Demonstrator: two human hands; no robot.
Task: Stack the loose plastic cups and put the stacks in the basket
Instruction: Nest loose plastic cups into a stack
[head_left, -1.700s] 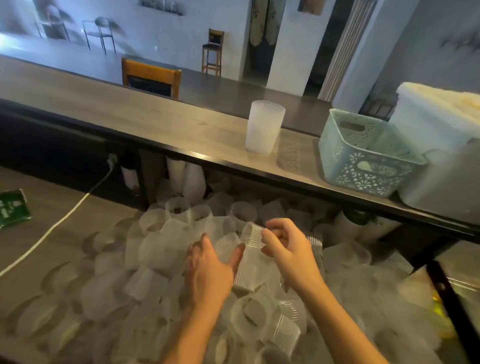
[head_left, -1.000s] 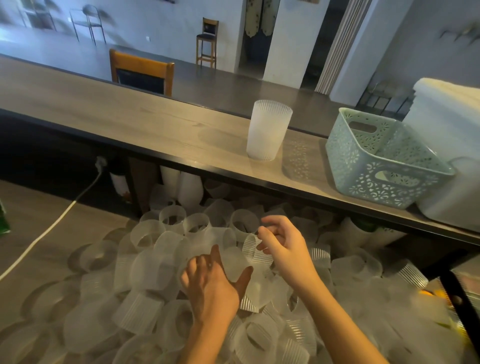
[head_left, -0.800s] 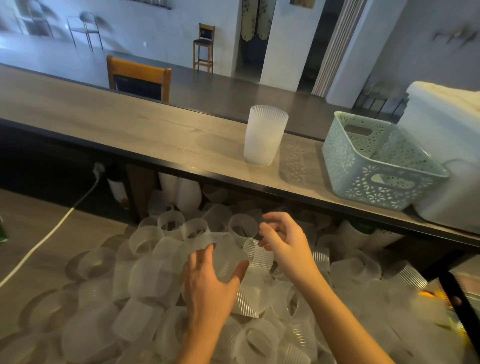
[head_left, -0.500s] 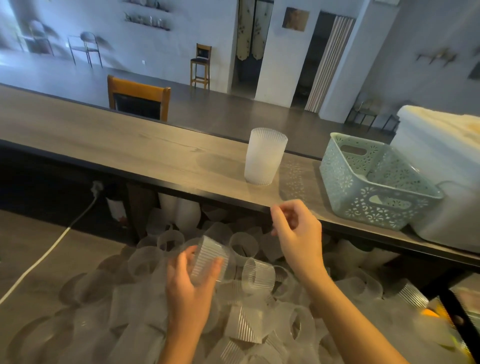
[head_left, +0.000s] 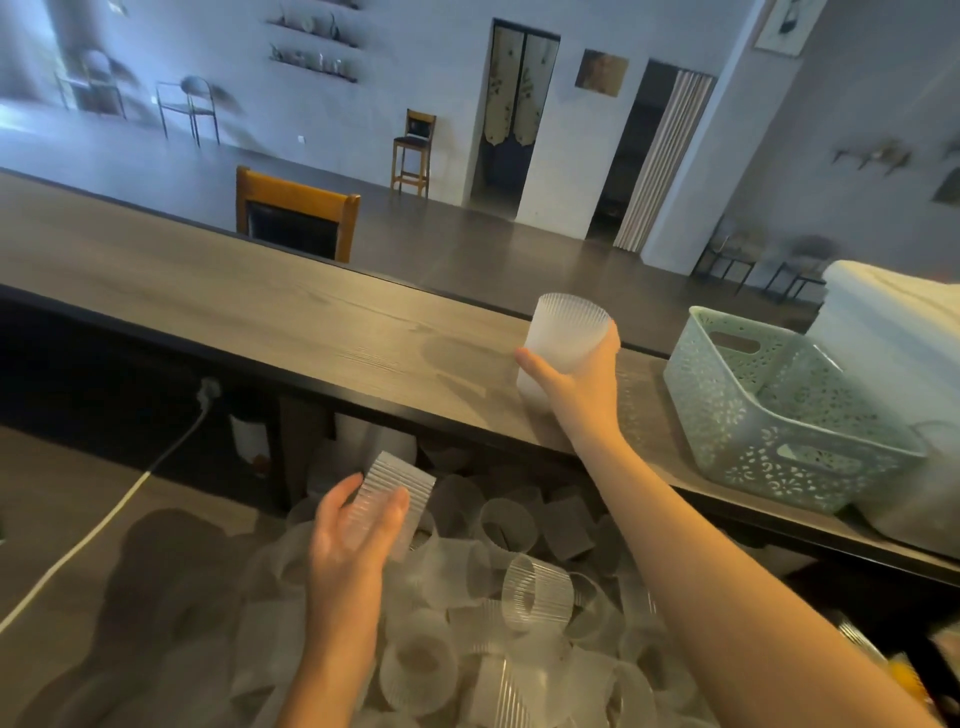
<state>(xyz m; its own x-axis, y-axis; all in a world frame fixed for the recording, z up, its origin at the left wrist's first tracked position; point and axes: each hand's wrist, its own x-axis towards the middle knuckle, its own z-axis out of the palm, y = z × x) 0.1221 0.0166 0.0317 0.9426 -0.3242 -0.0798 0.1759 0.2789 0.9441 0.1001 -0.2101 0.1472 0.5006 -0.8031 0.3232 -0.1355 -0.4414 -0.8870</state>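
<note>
Frosted, ribbed plastic: the right hand (head_left: 579, 384) gripped the cup stack (head_left: 563, 348) on the bench (head_left: 270, 322), beside the basket (head_left: 779, 415), while the left hand's (head_left: 348, 540) fingers held a loose cup (head_left: 395, 493) above the pile (head_left: 493, 639). Nesting it likely needed the stack steadied, rims aligned.

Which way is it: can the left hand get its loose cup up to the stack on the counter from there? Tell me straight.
Probably yes. The left hand holds the loose cup below the counter edge, with nothing showing between it and the stack that the right hand grips.
</note>
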